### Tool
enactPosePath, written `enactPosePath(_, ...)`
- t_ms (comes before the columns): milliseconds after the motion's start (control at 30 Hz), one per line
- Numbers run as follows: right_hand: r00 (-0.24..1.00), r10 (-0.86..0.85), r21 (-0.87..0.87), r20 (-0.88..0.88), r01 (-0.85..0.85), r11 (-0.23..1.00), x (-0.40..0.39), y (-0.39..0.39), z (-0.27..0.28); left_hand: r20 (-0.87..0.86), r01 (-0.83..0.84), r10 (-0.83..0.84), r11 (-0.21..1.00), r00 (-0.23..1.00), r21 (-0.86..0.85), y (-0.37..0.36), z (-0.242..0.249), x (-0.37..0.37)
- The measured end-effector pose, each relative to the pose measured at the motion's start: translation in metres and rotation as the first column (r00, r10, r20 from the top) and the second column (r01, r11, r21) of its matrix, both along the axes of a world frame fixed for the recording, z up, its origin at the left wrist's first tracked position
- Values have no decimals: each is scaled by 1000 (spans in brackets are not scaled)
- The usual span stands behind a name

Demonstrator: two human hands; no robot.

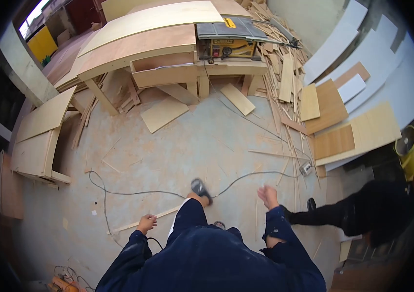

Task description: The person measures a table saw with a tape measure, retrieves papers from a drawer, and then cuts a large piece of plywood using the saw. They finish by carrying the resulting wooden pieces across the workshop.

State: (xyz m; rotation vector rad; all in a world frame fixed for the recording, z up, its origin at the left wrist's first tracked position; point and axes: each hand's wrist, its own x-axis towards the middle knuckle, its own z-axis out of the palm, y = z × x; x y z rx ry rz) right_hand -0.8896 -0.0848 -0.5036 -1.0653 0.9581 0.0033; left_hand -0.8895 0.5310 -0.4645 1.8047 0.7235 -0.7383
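My left hand (147,224) hangs low in front of me with loosely bent fingers and nothing seen in it. Behind it in view, a thin wooden strip (168,212) lies on the floor. To the right, my right hand (268,196) is held out over the floor, slightly blurred, its fingers loosely apart and holding nothing visible. A black power cable (260,173) runs across the floor beyond both hands, passing by my forward foot in a dark sandal (201,190).
A yellow table saw (231,48) sits at a plywood-topped workbench (138,46) ahead. Wood offcuts (285,73) are heaped beside it. Boards (358,131) lean at the right, near a person in dark clothes (377,209). A wooden cabinet (36,151) stands left; a socket block (305,169) lies on the floor.
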Motion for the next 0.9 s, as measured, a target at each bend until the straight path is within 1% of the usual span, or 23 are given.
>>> enactPosePath(33, 991, -76, 82, 114, 66, 994, 47, 5, 25, -51, 64, -64, 998, 997, -3, -6, -13, 14)
enactPosePath(67, 991, -68, 79, 119, 59, 995, 89, 8, 39, -98, 131, -132, 991, 986, -8, -9, -26, 30)
enactPosePath(133, 973, 126, 15, 194, -131, 991, 172, 17, 57, -146, 133, -139, 990, 979, -50, -12, -52, 67)
enactPosePath(167, 971, 128, 9, 204, -133, 991, 206, 25, 57, -178, 84, -97, 994, 979, -76, -5, -87, 85)
enactPosePath(200, 964, 214, -23, 156, -213, 977, 235, 32, 53, -237, 97, -85, 995, 968, 37, -16, -75, 111)
enactPosePath(233, 950, 298, -50, 97, -294, 955, 263, 38, 51, -132, 665, -652, 729, 747, 160, 5, -122, 136)
enactPosePath(267, 949, 302, -57, 90, -298, 953, 289, 46, 48, -65, 852, -952, 237, 301, 468, 20, -153, 164)
enactPosePath(300, 961, 275, 83, 41, -277, 957, 308, 51, 43, -119, 824, -944, 203, 308, 528, 6, -142, 192)
enactPosePath(333, 968, 251, 230, -21, -239, 943, 317, 57, 37, -185, 801, -930, 159, 318, 577, -11, -113, 222)
enactPosePath(367, 966, 256, 235, -35, -241, 942, 336, 63, 36, -44, 545, -559, 786, 828, 292, -30, -88, 260)
enactPosePath(400, 948, 297, 197, -110, -272, 942, 357, 69, 37, -122, -63, 58, 997, 991, -39, -48, -60, 306)
enactPosePath(433, 925, 330, 162, -186, -303, 939, 375, 73, 37, 16, -35, 37, 993, 999, -115, -58, -38, 348)
enactPosePath(467, 927, 323, 168, -191, -293, 941, 392, 78, 37, 147, 85, -74, 994, 986, -73, -62, -24, 388)
enactPosePath(500, 972, 199, 277, -123, -159, 948, 412, 82, 38, 269, 201, -190, 980, 944, -14, -65, -11, 428)
enactPosePath(533, 996, 60, 389, -70, -28, 921, 436, 85, 37, 341, 275, -314, 948, 886, 157, -68, 2, 470)
enactPosePath(567, 998, 44, 396, -41, -25, 918, 456, 85, 29, 386, 326, -441, 886, 810, 329, -70, 18, 506)
enactPosePath(633, 998, 39, 416, -47, -16, 909, 499, 84, 27, 455, 280, -351, 935, 818, 218, -88, 72, 566)
enactPosePath(667, 998, 42, 426, -40, -20, 905, 523, 83, 29, 451, 284, -358, 932, 817, 225, -97, 93, 588)
enactPosePath(700, 998, 39, 432, -43, -17, 902, 549, 82, 31, 473, 195, -182, 981, 862, 22, -105, 111, 608)
enactPosePath(733, 999, -41, 470, 10, 32, 882, 575, 81, 32, 456, 93, -1, 979, 890, -181, -112, 126, 627)
enactPosePath(767, 991, -123, 509, 57, 78, 857, 606, 79, 35, 452, 94, -5, 980, 892, -174, -117, 138, 649)
enactPosePath(867, 971, -139, 536, 194, 14, 844, 701, 70, 47, 503, 141, -45, 978, 863, -154, -131, 157, 714)
enactPosePath(900, 959, -139, 540, 248, -18, 841, 735, 65, 48, 562, 169, -82, 980, 823, -104, -136, 159, 739)
